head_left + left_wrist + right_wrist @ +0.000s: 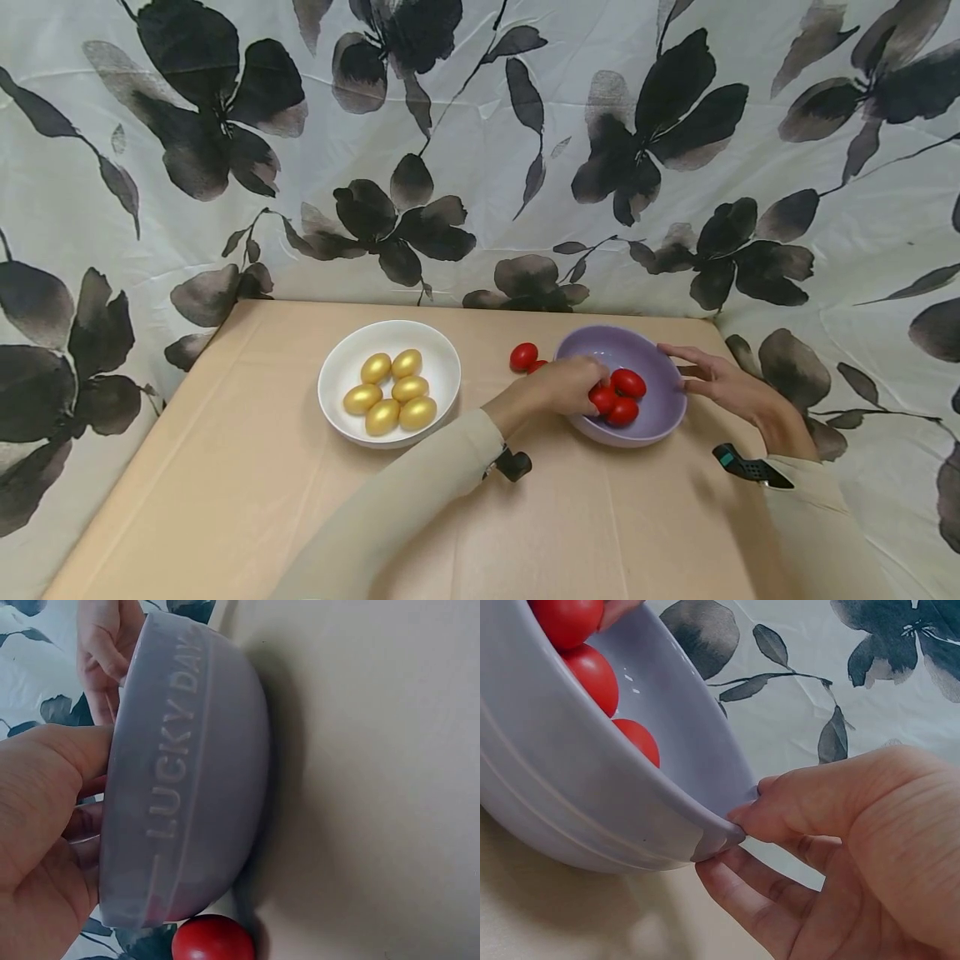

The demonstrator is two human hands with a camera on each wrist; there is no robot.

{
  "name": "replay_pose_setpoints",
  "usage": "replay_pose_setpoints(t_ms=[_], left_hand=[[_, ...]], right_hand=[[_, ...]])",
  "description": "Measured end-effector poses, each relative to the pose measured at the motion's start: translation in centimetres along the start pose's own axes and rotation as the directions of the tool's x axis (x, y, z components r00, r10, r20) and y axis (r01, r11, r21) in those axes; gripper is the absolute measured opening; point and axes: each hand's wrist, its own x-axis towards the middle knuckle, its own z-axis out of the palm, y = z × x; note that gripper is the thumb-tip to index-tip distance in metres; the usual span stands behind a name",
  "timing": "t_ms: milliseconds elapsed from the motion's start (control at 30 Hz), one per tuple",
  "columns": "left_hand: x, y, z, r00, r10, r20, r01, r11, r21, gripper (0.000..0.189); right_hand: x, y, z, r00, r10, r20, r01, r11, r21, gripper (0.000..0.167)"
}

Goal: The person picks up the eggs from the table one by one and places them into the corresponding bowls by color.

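Observation:
A purple bowl (651, 417) holds several red eggs (628, 383). My left hand (564, 387) reaches over its left rim, fingers curled around a red egg (602, 398) inside; the fingertips are partly hidden. In the left wrist view, red shows between the thumb and fingers of that hand (45, 825), behind the bowl's wall (195, 772) with raised lettering. On the right side, my right hand (723, 387) pinches the bowl's rim, its thumb on the edge and fingers (742, 889) beneath it on the outer wall.
Left of the purple bowl stands a white bowl (330, 387) with several gold eggs (382, 417). A red egg (523, 357) and another, partly hidden behind my left hand, lie on the table (525, 533). Floral cloth (495, 167) hangs behind the table.

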Motion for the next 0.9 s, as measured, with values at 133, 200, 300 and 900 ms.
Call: replay_pose_setpoints(t_ms=[133, 200, 300, 900], left_hand=[[0.0, 0.1, 0.1, 1.000, -0.013, 0.012, 0.013, 1.000, 0.008, 0.037], [-0.1, 0.2, 0.1, 1.000, -0.012, 0.012, 0.012, 1.000, 0.007, 0.038], [-0.2, 0.1, 0.0, 1.000, 0.003, 0.008, -0.002, 1.000, -0.017, 0.035], [-3.2, -3.7, -3.2, 0.953, -0.082, -0.292, 0.016, 0.975, -0.221, 0.035]], right_hand=[[0.1, 0.2, 0.0, 1.000, 0.011, -0.002, -0.011, 1.000, -0.002, 0.064], [0.1, 0.2, 0.0, 1.000, 0.011, -0.002, -0.011, 1.000, -0.003, 0.065], [0.1, 0.2, 0.1, 1.000, 0.012, -0.003, -0.012, 1.000, -0.002, 0.065], [-0.5, -0.6, 0.4, 1.000, -0.015, 0.002, 0.015, 1.000, 0.028, 0.064]])
